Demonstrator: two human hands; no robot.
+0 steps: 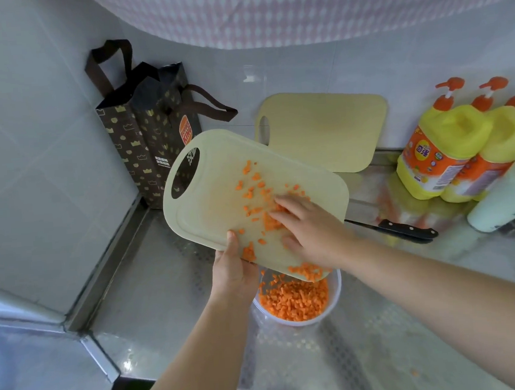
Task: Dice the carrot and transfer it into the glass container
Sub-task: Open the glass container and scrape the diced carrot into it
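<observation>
- A steel counter (153, 296) meets white tiled walls in a corner.
- Orange diced carrot (294, 302) fills a round clear glass container (333, 296); more lies on the tilted pale plastic cutting board (208, 210) above it.
- The left hand (232, 269) grips the board's lower edge.
- The right hand (310, 224), fingers (282, 214) spread flat, rests on the dice.
- A black-handled knife (405, 230) lies behind.

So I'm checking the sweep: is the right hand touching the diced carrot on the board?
Touching. The head view shows the right hand with fingers laid flat on the diced carrot.
</observation>
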